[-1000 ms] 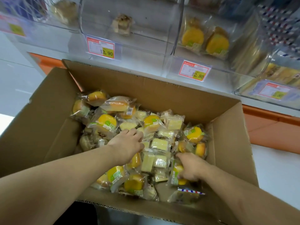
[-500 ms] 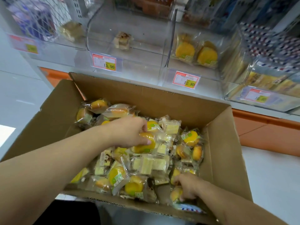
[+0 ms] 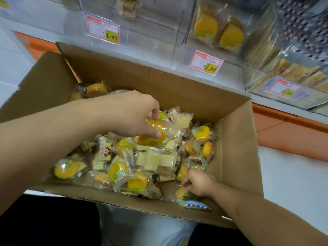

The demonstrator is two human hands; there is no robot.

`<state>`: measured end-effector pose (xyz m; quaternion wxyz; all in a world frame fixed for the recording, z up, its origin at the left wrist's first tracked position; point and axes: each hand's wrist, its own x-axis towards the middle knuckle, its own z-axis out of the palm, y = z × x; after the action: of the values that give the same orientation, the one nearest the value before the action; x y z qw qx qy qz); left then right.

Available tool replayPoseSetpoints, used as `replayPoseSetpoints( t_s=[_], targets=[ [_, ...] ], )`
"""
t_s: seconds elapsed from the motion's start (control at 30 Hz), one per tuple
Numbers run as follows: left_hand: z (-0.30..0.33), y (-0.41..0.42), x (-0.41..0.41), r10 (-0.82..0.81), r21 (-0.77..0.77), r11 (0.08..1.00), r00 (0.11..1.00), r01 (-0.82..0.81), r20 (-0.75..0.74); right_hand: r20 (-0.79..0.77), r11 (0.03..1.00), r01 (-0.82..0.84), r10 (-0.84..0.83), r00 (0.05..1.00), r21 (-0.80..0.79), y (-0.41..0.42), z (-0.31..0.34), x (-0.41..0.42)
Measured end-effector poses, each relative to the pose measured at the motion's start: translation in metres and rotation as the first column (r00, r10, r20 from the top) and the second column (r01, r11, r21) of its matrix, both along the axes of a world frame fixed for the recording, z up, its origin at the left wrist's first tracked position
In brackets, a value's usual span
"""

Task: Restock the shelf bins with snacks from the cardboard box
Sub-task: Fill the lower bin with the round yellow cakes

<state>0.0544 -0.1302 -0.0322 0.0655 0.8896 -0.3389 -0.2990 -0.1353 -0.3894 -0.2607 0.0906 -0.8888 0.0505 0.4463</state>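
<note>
In my left hand point(image 3: 134, 116) sits a yellow-orange round cake in a clear wrapper with a green label point(image 3: 152, 134). The plain brown cardboard box point(image 3: 236, 144) holds pale yellow square cakes point(image 3: 154, 160). The red-bordered white price tag point(image 3: 205, 62) has a yellow patch.

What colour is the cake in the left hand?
Yellow-orange cake in a clear wrapper, head view.

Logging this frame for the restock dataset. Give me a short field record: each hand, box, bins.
left hand: grips a round yellow cake in clear wrapper, just above the pile
right hand: fingers curled on another wrapped yellow cake at the box's near right corner
brown cardboard box: open, holds mixed wrapped snacks
clear plastic bin above 12.80 tag: two round yellow cakes
clear plastic bin above 13.90 tag: one brownish snack
</note>
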Motion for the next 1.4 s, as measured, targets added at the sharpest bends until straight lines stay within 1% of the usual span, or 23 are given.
replayPoseSetpoints(
  t_s=[0.1, 0.2, 0.33, 0.43, 0.5, 0.53, 0.6, 0.67, 0.73, 0.8, 0.83, 0.87, 0.97, 1.03, 1.07, 1.1, 1.13, 1.17, 1.2, 1.23, 1.27, 1.33, 1.4],
  targets=[
    [0.0, -0.005, 0.002, -0.002, -0.007, 1.0, 1.0, 0.002, 0.01, 0.03, 1.0, -0.026, 0.026, 0.999, -0.011, 0.003, -0.001, -0.001],
    [-0.001, -0.006, 0.004, -0.005, 0.013, 1.0, 1.0, 0.004, 0.019, 0.072, 0.998, 0.038, -0.041, 0.997, 0.048, 0.002, 0.011, 0.012],
    [0.001, -0.005, 0.008, 0.052, 0.028, 0.998, 0.999, -0.052, -0.005, 0.153, 0.942, 0.19, -0.238, 0.959, 0.278, 0.006, 0.079, 0.057],
    [0.009, -0.003, 0.014, 0.145, -0.021, 0.989, 0.989, -0.145, -0.024, 0.247, 0.877, 0.203, -0.334, 0.91, 0.437, 0.001, 0.151, 0.087],
    [0.013, -0.001, 0.02, 0.215, -0.081, 0.972, 0.975, -0.219, -0.057, 0.302, 0.801, 0.219, -0.442, 0.845, 0.558, -0.003, 0.195, 0.092],
    [0.015, 0.0, 0.021, 0.253, -0.123, 0.956, 0.962, -0.265, -0.102, 0.303, 0.733, 0.237, -0.521, 0.798, 0.637, -0.005, 0.215, 0.09],
    [0.019, 0.001, 0.019, 0.319, -0.23, 0.892, 0.903, -0.389, -0.287, 0.309, 0.619, 0.248, -0.651, 0.694, 0.746, -0.008, 0.247, 0.082],
    [0.025, -0.002, 0.011, 0.335, -0.318, 0.78, 0.789, -0.539, -0.515, 0.311, 0.535, 0.237, -0.737, 0.6, 0.811, -0.006, 0.268, 0.074],
    [0.036, -0.009, 0.0, 0.284, -0.353, 0.667, 0.663, -0.656, -0.693, 0.28, 0.441, 0.243, -0.821, 0.497, 0.864, -0.002, 0.279, 0.07],
    [0.044, -0.015, -0.01, 0.22, -0.353, 0.59, 0.564, -0.727, -0.796, 0.296, 0.412, 0.231, -0.863, 0.41, 0.881, 0.003, 0.283, 0.07],
    [0.047, -0.018, -0.014, 0.195, -0.347, 0.573, 0.535, -0.742, -0.822, 0.321, 0.425, 0.219, -0.865, 0.386, 0.879, 0.006, 0.285, 0.071],
    [0.049, -0.02, -0.017, 0.173, -0.351, 0.577, 0.531, -0.737, -0.83, 0.356, 0.45, 0.204, -0.856, 0.374, 0.869, 0.011, 0.287, 0.072],
    [0.051, -0.029, -0.029, 0.161, -0.366, 0.603, 0.557, -0.709, -0.815, 0.455, 0.536, 0.171, -0.815, 0.357, 0.826, 0.025, 0.293, 0.073],
    [0.052, -0.035, -0.035, 0.157, -0.371, 0.566, 0.539, -0.736, -0.828, 0.485, 0.546, 0.156, -0.818, 0.308, 0.823, 0.031, 0.298, 0.072],
    [0.051, -0.038, -0.036, 0.158, -0.379, 0.533, 0.529, -0.756, -0.834, 0.489, 0.534, 0.153, -0.834, 0.257, 0.831, 0.031, 0.301, 0.072],
    [0.05, -0.04, -0.036, 0.161, -0.384, 0.491, 0.515, -0.782, -0.842, 0.465, 0.495, 0.161, -0.864, 0.193, 0.854, 0.029, 0.304, 0.072],
    [0.048, -0.042, -0.035, 0.157, -0.39, 0.442, 0.498, -0.808, -0.853, 0.392, 0.41, 0.172, -0.911, 0.131, 0.896, 0.026, 0.306, 0.073],
    [0.047, -0.045, -0.035, 0.153, -0.392, 0.386, 0.477, -0.835, -0.865, 0.268, 0.283, 0.183, -0.958, 0.104, 0.942, 0.022, 0.308, 0.072],
    [0.047, -0.048, -0.034, 0.156, -0.396, 0.324, 0.461, -0.859, -0.873, 0.13, 0.151, 0.194, -0.985, 0.115, 0.969, 0.019, 0.31, 0.071],
    [0.048, -0.052, -0.033, 0.163, -0.408, 0.262, 0.457, -0.875, -0.874, 0.041, 0.073, 0.209, -0.987, 0.154, 0.975, 0.017, 0.311, 0.071],
    [0.049, -0.055, -0.032, 0.163, -0.423, 0.207, 0.457, -0.882, -0.874, 0.018, 0.066, 0.229, -0.978, 0.208, 0.971, 0.017, 0.309, 0.071],
    [0.052, -0.062, -0.029, 0.136, -0.448, 0.156, 0.468, -0.88, -0.873, 0.062, 0.137, 0.244, -0.955, 0.291, 0.96, 0.025, 0.307, 0.072],
    [0.055, -0.067, -0.023, 0.114, -0.467, 0.147, 0.484, -0.872, -0.868, 0.136, 0.205, 0.231, -0.949, 0.284, 0.951, 0.03, 0.306, 0.077]
  ],
)
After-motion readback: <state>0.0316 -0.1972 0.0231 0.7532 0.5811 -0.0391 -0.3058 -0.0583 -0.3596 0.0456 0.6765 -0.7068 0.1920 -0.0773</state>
